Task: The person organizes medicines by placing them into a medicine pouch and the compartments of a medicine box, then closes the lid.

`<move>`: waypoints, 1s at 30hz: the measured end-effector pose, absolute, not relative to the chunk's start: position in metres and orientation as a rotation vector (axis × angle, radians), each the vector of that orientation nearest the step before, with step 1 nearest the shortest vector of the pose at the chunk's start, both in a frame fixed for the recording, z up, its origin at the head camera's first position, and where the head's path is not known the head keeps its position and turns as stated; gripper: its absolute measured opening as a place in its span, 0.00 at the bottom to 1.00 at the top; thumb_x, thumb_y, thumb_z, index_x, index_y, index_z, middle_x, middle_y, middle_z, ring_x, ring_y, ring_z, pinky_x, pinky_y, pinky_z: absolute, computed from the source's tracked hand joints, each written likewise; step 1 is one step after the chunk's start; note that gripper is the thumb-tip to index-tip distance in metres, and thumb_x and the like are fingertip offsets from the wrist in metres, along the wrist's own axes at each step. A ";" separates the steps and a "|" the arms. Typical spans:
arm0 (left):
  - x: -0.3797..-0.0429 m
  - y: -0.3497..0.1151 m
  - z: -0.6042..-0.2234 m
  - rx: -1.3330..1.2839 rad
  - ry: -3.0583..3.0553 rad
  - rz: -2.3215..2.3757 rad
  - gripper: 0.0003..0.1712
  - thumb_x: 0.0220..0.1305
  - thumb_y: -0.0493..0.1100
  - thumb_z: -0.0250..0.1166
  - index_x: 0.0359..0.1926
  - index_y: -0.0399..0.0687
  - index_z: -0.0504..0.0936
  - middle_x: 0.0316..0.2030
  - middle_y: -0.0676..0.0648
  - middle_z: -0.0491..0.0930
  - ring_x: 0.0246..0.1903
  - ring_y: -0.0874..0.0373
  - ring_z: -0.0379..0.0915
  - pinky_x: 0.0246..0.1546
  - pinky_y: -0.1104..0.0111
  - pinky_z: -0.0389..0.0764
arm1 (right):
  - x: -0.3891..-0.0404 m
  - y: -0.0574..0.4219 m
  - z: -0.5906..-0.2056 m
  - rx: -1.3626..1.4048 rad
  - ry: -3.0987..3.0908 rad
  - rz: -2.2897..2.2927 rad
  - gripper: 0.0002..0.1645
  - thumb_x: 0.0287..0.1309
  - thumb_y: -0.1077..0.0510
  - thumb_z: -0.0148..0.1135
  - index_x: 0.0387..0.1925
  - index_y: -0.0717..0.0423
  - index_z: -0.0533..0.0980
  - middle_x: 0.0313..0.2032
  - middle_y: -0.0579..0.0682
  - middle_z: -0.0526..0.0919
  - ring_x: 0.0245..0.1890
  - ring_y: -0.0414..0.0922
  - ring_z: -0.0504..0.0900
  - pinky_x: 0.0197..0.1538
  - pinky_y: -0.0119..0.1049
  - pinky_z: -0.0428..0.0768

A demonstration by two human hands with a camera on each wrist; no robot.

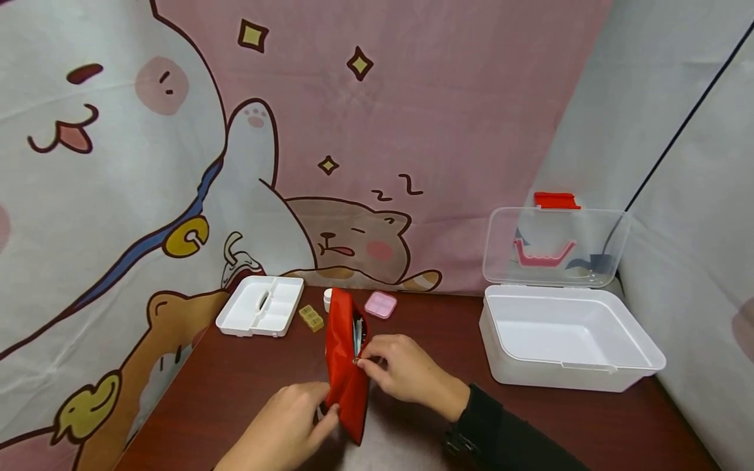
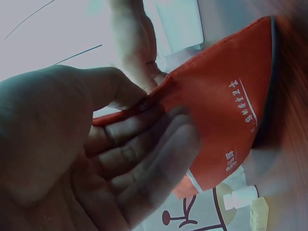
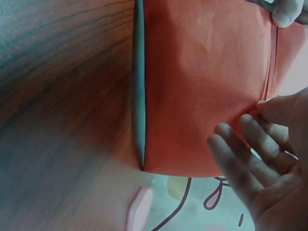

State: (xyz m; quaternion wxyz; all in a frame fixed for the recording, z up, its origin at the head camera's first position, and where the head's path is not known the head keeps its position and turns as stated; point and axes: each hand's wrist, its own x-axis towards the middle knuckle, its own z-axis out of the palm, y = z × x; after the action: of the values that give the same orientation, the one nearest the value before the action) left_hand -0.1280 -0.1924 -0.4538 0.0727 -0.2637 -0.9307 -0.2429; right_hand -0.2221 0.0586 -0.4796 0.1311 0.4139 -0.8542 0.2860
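Red zippered pouch (image 1: 343, 366), one, stands on its long side on the table (image 1: 424, 428), roughly midway between the left and right edges. Two hands work on it. At its near end the left hand (image 1: 294, 409) pinches the zipped edge, thumb on one side and fingers on the other. Farther along the same edge the right hand (image 1: 406, 369) has thumb and forefinger together on one zipper pull (image 1: 355, 360), the other fingers spread apart; a dark sleeve (image 1: 512, 425) covers that arm. The zip is undone at the far end, where pale contents (image 1: 358, 330) show, too crowded to count. White printing (image 2: 231, 161) sits in two places on the pouch's left face, too small to read.

By the right edge stands one white storage box (image 1: 559, 376), its one clear lid (image 1: 595, 229) raised behind it, with one red latch (image 1: 556, 201) at the top and one pink U-shaped piece (image 1: 544, 260).

Toward the far edge come one yellow pill organizer (image 1: 311, 318), left of the pouch; one pink case (image 1: 380, 305), right of it; and one white bottle (image 1: 327, 301), partly hidden behind it. One white divided tray (image 1: 238, 314) lies at the far left corner. Beyond the far edge hangs a cartoon-printed cloth (image 1: 471, 98).
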 end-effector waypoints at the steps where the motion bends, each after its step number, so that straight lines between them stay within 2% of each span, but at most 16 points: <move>1: -0.128 -0.191 -0.454 -0.771 -2.806 -0.722 0.18 0.71 0.46 0.72 0.25 0.63 0.75 0.19 0.66 0.67 0.21 0.74 0.63 0.24 0.75 0.68 | -0.222 0.059 -0.479 1.213 -2.489 0.806 0.04 0.75 0.53 0.70 0.42 0.43 0.89 0.34 0.35 0.85 0.33 0.32 0.79 0.41 0.22 0.77; 3: -0.130 -0.188 -0.454 -0.730 -2.826 -0.702 0.19 0.71 0.48 0.72 0.24 0.63 0.75 0.18 0.66 0.67 0.20 0.73 0.64 0.24 0.73 0.68 | -0.222 0.062 -0.477 1.241 -2.495 0.787 0.05 0.76 0.53 0.69 0.44 0.43 0.90 0.36 0.35 0.85 0.34 0.31 0.79 0.43 0.22 0.79; 8: -0.135 -0.183 -0.457 -0.657 -2.866 -0.646 0.24 0.74 0.62 0.70 0.21 0.65 0.76 0.15 0.65 0.67 0.19 0.69 0.65 0.24 0.70 0.67 | -0.222 0.065 -0.474 1.286 -2.472 0.773 0.06 0.78 0.53 0.67 0.45 0.45 0.89 0.38 0.37 0.86 0.36 0.30 0.78 0.45 0.22 0.80; 10: -0.137 -0.180 -0.458 -0.652 -2.864 -0.620 0.25 0.74 0.63 0.71 0.20 0.65 0.76 0.15 0.65 0.67 0.18 0.68 0.66 0.24 0.69 0.66 | -0.222 0.064 -0.473 1.287 -2.456 0.785 0.06 0.78 0.53 0.67 0.44 0.46 0.89 0.38 0.38 0.86 0.37 0.31 0.79 0.45 0.23 0.81; 14: -0.142 -0.176 -0.456 -0.695 -2.819 -0.575 0.21 0.71 0.53 0.73 0.22 0.64 0.75 0.17 0.65 0.66 0.19 0.68 0.65 0.23 0.69 0.66 | -0.224 0.066 -0.475 1.231 -2.443 0.845 0.05 0.77 0.55 0.68 0.45 0.47 0.88 0.38 0.39 0.87 0.37 0.32 0.81 0.46 0.25 0.83; 18: -0.145 -0.174 -0.450 -0.784 -2.737 -0.541 0.20 0.66 0.43 0.72 0.23 0.64 0.71 0.19 0.65 0.65 0.22 0.69 0.62 0.26 0.71 0.68 | -0.227 0.068 -0.477 1.138 -2.449 0.884 0.03 0.75 0.56 0.70 0.43 0.47 0.88 0.36 0.40 0.86 0.35 0.34 0.80 0.42 0.25 0.83; 24: -0.144 -0.174 -0.446 -0.871 -2.699 -0.500 0.21 0.62 0.42 0.73 0.22 0.65 0.69 0.21 0.66 0.64 0.23 0.70 0.59 0.26 0.73 0.67 | -0.240 0.067 -0.480 1.013 -2.432 0.847 0.03 0.72 0.58 0.72 0.38 0.50 0.85 0.34 0.42 0.84 0.31 0.38 0.79 0.39 0.29 0.81; 30: -0.141 -0.175 -0.447 -0.892 -2.668 -0.493 0.22 0.61 0.43 0.74 0.21 0.64 0.69 0.20 0.66 0.62 0.23 0.69 0.58 0.26 0.74 0.65 | -0.267 0.072 -0.486 0.850 -2.414 0.751 0.04 0.72 0.59 0.72 0.37 0.51 0.84 0.35 0.44 0.85 0.33 0.39 0.80 0.41 0.36 0.84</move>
State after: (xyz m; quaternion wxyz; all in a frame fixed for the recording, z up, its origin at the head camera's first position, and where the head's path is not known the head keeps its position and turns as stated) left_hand -0.1407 -0.1749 -0.4469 0.1425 -0.3091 -0.9247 -0.1707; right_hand -0.2674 0.0720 -0.4858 0.2349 0.3098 -0.8797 0.2738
